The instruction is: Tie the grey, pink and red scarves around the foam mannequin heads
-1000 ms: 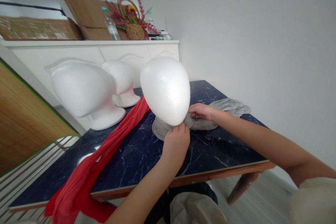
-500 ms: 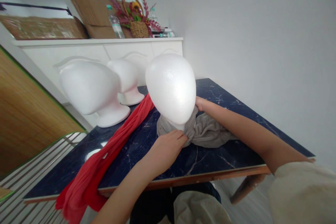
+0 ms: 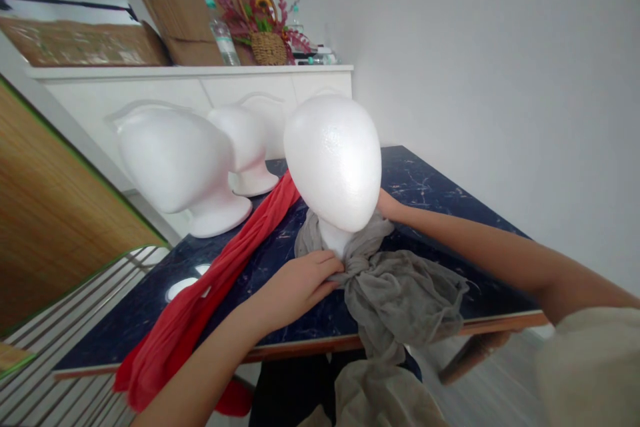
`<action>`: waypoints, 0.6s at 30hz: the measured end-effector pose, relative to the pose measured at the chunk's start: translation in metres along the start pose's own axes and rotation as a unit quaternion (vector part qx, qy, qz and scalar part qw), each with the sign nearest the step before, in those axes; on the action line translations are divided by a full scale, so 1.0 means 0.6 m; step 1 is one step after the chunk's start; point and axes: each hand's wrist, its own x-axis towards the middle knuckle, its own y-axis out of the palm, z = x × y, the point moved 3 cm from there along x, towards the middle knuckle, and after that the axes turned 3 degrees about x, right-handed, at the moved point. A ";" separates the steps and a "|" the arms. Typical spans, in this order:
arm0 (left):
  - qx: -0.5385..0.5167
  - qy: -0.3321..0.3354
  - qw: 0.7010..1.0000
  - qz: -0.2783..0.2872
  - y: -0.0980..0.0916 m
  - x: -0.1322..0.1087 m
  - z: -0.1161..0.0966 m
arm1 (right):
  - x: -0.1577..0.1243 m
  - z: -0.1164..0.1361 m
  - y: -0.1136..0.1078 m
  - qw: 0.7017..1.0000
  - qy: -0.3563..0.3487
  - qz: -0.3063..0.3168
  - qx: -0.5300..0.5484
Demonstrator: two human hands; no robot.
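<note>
A white foam mannequin head stands near the front of a dark blue marble-patterned table. A grey scarf is wrapped round its neck and hangs over the table's front edge. My left hand pinches the scarf at the front of the neck. My right hand reaches behind the head; its fingers are hidden there.
A red scarf lies across the table and hangs off the front left corner. Two more foam heads stand behind. A white sideboard carries cardboard, a water bottle and a flower basket. White wall on the right.
The grey scarf's loose end has come from the table's right side to the front and now hangs over the edge. My right hand went behind the head.
</note>
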 end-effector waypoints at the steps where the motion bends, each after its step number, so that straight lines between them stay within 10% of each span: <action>1: 0.007 -0.003 1.000 -0.006 0.004 0.001 0.001 | -0.014 -0.002 -0.008 1.000 -0.014 -0.008 -0.027; 6: 0.043 -0.007 0.998 -0.036 0.014 -0.005 -0.005 | -0.109 0.022 -0.063 0.969 -0.152 -0.052 -0.186; 13: 0.126 0.027 0.990 -0.065 0.025 -0.005 -0.011 | -0.198 0.065 -0.018 0.771 -0.372 0.241 -0.456; 18: 0.140 0.038 0.987 -0.062 0.023 -0.005 -0.012 | -0.188 0.072 -0.006 0.739 -0.398 0.241 -0.487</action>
